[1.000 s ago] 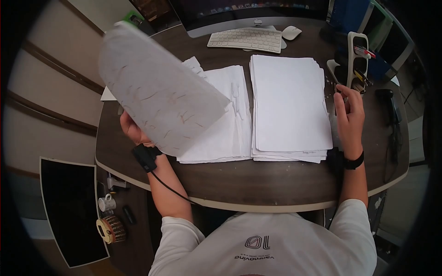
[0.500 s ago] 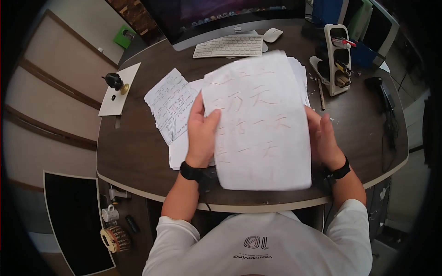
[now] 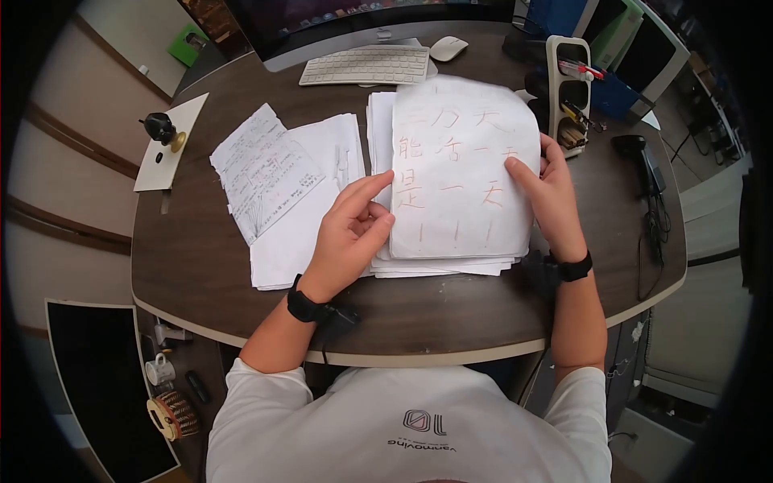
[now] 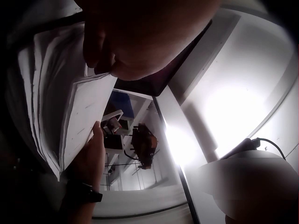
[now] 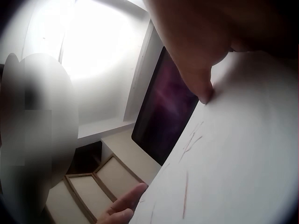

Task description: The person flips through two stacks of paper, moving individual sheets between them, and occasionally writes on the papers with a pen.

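A sheaf of white sheets [image 3: 463, 173] with reddish handwriting lies over the right-hand paper stack [image 3: 451, 267]. The right hand [image 3: 555, 197] pinches its right edge, thumb on top and fingers beneath. At the left edge is the left hand [image 3: 346, 233], its index fingertip and thumb touching the sheets, the other fingers curled. In the left wrist view the sheaf [image 4: 88, 107] shows several layered edges. The right wrist view shows the right thumb pressed on the written sheet [image 5: 233, 140].
Left of the sheaf lies another paper stack [image 3: 282, 262] with a densely written sheet [image 3: 266, 173] on it. Behind are a keyboard [image 3: 366, 64], a mouse [image 3: 448, 48] and a monitor [image 3: 338, 28]. A pen holder [image 3: 568, 97] and a black corded device [image 3: 640, 161] stand at the right.
The sheaf, first raised at the left, has come over to the right stack and been lowered. The right hand has taken its right edge; the left hand's hold has loosened to a touch at the left edge.
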### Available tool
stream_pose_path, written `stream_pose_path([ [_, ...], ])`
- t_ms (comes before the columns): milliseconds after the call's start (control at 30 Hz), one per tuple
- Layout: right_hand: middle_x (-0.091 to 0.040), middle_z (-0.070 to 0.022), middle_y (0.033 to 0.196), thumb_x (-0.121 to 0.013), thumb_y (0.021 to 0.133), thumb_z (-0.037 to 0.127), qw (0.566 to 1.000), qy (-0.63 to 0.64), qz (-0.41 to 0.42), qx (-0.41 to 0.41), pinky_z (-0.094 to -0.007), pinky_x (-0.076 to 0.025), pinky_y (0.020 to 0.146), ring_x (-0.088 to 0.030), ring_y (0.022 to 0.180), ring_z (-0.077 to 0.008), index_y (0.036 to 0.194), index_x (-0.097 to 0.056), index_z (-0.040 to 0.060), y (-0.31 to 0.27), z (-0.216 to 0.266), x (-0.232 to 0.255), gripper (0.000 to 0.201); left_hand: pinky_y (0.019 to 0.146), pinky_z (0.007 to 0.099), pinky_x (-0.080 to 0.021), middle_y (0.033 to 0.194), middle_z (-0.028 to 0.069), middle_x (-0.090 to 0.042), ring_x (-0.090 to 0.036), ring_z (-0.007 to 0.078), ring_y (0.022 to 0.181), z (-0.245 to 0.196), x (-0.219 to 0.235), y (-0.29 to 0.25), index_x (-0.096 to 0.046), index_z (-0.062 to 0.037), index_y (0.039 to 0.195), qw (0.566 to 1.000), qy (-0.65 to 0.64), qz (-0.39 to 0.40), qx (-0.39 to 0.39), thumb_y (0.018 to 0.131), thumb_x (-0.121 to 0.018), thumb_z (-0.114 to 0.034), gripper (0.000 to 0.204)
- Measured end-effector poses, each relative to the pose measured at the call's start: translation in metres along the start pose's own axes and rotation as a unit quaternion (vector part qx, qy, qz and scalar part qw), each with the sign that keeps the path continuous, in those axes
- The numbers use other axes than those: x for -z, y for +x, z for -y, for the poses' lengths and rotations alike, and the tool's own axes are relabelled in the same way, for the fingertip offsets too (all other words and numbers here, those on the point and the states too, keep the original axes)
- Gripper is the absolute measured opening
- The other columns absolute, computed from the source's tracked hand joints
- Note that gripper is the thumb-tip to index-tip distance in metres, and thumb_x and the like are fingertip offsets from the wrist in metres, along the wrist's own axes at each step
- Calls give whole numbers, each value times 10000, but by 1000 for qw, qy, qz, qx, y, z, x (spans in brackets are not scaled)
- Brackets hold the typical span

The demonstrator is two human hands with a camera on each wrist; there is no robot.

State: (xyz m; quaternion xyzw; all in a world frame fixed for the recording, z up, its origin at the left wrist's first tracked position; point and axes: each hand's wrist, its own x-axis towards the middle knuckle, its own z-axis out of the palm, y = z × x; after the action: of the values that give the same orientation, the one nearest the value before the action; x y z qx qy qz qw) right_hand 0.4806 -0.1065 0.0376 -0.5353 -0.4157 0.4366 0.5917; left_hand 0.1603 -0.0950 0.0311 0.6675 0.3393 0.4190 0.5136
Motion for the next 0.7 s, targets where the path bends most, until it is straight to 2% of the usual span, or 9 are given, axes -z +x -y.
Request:
stream_pose_path([
  [67,-677,-170,1338,-781,976,98,998,-14,-19,61,-308,-548,1011,-681,1167,-179,1513,-436,-70,-2,-3,-9,660,878,240,-564,1525,99,-543,-616,90,1007,-2,1,1,-603,-10,1504,1000,-7,-3,16,978,-675,51,535],
  [167,-696,-173,1299,-795,972,121,995,-54,10,89,-292,-553,982,-679,1173,-168,1570,-393,-72,1,-10,-16,746,819,236,-563,1477,106,-594,-619,89,934,-6,2,-1,-651,9,1444,993,92,-46,-65,959,-681,50,488],
  [200,-717,-151,1171,-832,947,173,991,-133,-10,-8,-296,-565,877,-683,1066,-157,1583,-419,-61,-6,-5,-15,794,818,228,-546,1471,108,-599,-599,82,932,-5,4,-1,-660,12,1435,990,121,-58,-36,952,-673,66,487],
  [233,-717,-151,1171,-832,947,173,991,-136,-13,-10,-296,-565,877,-683,1066,-157,1583,-419,-61,-5,-5,-16,794,817,221,-530,1464,110,-603,-580,75,930,-4,4,0,-668,14,1426,986,151,-69,-7,944,-665,81,487],
  [300,-692,-142,1047,-861,917,230,932,-360,-28,7,-314,-550,776,-652,934,-169,1550,-483,-59,-5,-10,-15,792,800,227,-532,1411,118,-641,-582,91,885,4,5,2,-687,10,1395,983,171,-67,25,933,-704,40,463],
  [333,-643,-133,958,-869,903,270,921,-378,-36,89,-337,-530,725,-600,826,-195,1503,-546,-60,-5,-18,-12,757,792,260,-550,1394,132,-654,-617,125,891,9,8,3,-692,12,1384,973,225,-51,24,928,-744,-22,460],
  [467,-685,-189,1059,-855,917,288,914,-386,-43,118,-356,-551,777,-650,888,-237,1485,-564,-63,-8,-22,-11,728,815,322,-582,1411,175,-654,-691,221,967,6,5,5,-690,7,1380,955,287,-54,39,915,-820,-159,511],
  [533,-697,-247,1209,-835,932,294,926,-364,-33,90,-398,-562,878,-688,1010,-313,1444,-599,-63,-9,-22,-14,668,828,331,-585,1427,187,-649,-695,246,1014,9,5,4,-688,3,1382,959,278,-37,34,913,-826,-170,519],
  [700,-676,-274,1319,-807,952,273,912,-392,-5,123,-427,-538,998,-673,1153,-383,1419,-610,-70,-13,-15,-14,612,900,391,-586,1467,227,-633,-689,316,1151,7,10,2,-692,-9,1376,955,297,-7,6,906,-845,-196,529],
])
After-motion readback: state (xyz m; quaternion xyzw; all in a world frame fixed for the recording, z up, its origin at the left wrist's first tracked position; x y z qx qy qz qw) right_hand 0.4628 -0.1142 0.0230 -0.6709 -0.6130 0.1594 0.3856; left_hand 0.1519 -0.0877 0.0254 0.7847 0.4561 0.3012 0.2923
